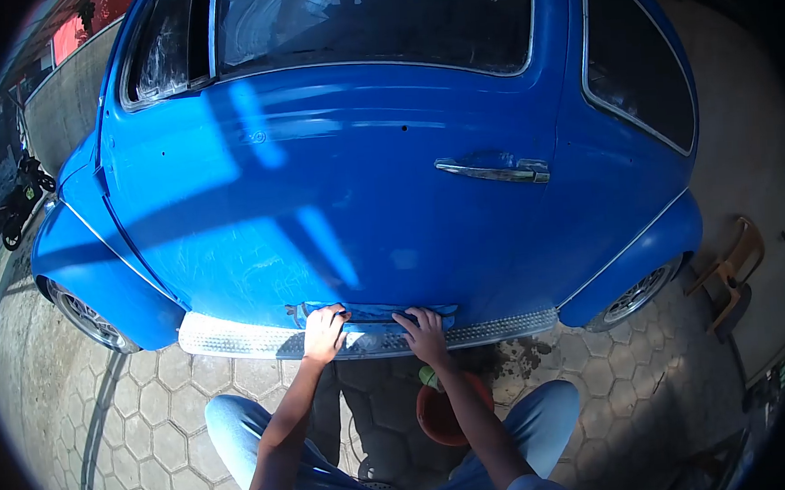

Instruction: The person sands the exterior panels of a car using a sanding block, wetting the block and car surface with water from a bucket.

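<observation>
A blue car door [319, 214] fills the middle of the head view, with a silver running board [246, 340] below it. Low on the door is a rough, patchy area [298, 314] with dark edges. Against it my left hand [326, 332] has its fingers bent over one end of a thin dark strip [375, 320]. At the other end, the fingers of my right hand [423, 329] are curled in the same way. What the strip is made of cannot be made out. Its outer ends blend into the blue patch around it.
A reddish-brown bucket [448, 421] stands under my right forearm, with something green [429, 377] at its rim. Hexagonal paving [170, 429] covers the ground. A brown plastic chair [733, 269] is on the right and a motorcycle [21, 200] far left. The chrome door handle [496, 174] sticks out.
</observation>
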Motion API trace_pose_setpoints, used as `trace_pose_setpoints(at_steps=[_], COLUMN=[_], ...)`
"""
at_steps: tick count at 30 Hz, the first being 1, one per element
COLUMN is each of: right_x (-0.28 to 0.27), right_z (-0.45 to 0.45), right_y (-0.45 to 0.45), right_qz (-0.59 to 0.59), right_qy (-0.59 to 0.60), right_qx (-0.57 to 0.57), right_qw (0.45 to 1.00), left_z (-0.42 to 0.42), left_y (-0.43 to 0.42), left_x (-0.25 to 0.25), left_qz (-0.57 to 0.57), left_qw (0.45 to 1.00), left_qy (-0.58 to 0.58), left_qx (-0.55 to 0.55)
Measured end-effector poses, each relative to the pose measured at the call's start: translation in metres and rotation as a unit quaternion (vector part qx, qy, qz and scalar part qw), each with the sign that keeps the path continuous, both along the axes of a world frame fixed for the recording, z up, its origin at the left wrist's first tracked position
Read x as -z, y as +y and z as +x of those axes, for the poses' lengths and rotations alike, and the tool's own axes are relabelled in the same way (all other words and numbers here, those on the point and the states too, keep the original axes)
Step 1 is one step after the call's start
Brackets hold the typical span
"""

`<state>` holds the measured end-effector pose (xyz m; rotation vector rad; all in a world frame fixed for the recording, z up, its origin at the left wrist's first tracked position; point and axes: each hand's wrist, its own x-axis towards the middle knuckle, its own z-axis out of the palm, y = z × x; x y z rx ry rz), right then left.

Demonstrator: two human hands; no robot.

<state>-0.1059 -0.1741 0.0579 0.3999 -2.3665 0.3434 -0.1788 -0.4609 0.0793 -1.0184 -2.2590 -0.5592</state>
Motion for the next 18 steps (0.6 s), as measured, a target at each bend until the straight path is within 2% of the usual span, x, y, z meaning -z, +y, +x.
trace_pose_setpoints(at_steps=[3, 5, 8, 12, 14, 18], right_x=[0.015, 0.016, 0.005, -0.036, -0.076, -0.168], right_z=[0.016, 0.019, 0.021, 0.022, 0.021, 0.016], right_y=[0.010, 0.017, 0.025, 0.038, 0.053, 0.094], right_qz=[-0.016, -0.021, 0.005, -0.001, 0.015, 0.042], right_qy=[-0.029, -0.010, 0.023, 0.073, 0.137, 0.194], right_qx=[0.006, 0.014, 0.030, 0.064, 0.062, 0.030], right_qw=[0.999, 1.000, 0.999, 0.995, 0.988, 0.980], left_z=[0.000, 0.000, -0.004, -0.008, -0.001, -0.001], left_y=[0.013, 0.021, 0.025, 0.042, 0.055, 0.079], left_x=[0.024, 0.035, 0.021, -0.037, -0.083, -0.181], left_qz=[0.000, 0.005, 0.014, 0.038, 0.041, 0.077], left_qw=[0.999, 0.999, 0.997, 0.990, 0.988, 0.980], left_qy=[-0.035, 0.005, -0.005, 0.069, 0.103, 0.157], left_qx=[0.033, 0.039, 0.075, 0.118, 0.107, 0.099])
